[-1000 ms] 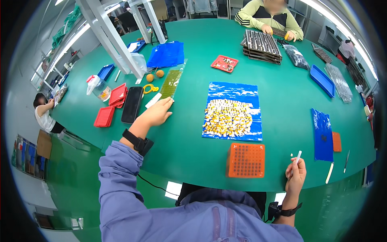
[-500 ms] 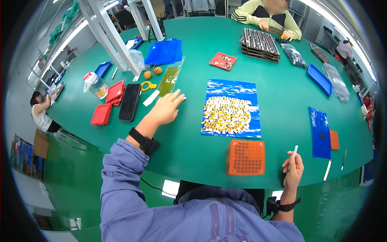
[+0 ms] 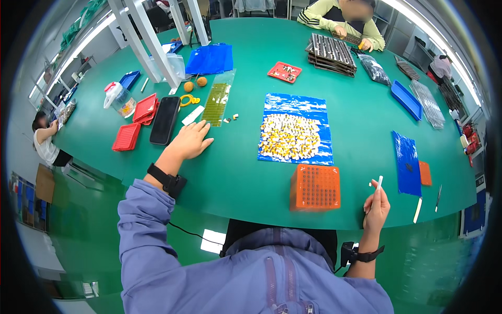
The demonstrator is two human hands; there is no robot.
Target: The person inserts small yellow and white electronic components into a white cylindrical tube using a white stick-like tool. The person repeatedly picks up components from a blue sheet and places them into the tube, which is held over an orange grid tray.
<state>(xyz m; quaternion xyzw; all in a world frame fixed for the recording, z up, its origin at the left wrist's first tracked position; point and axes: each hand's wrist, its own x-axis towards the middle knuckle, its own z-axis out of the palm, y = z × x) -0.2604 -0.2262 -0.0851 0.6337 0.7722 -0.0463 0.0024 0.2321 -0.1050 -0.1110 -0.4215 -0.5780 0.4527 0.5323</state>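
Observation:
My left hand rests low over the table, fingers spread and nothing in them. Its fingertips are beside a white paper strip and the near end of a clear-edged green sheet. A few small white-and-dark pieces lie right of that sheet. In my right hand a short white stick points upward, pinched between the fingers. Between my hands sits an orange block with rows of dark holes. Beyond it, many small white-and-yellow pieces are spread on a blue plastic sheet.
Left are a black phone, red trays, yellow scissors and a clear jar. Right lie another blue sheet, tweezers and a blue tray. Across the table a person works beside stacked dark trays.
My left hand has drawn back left, away from the small pieces beside the green sheet, which now show. My right hand still holds the white stick. The whole view has shifted slightly.

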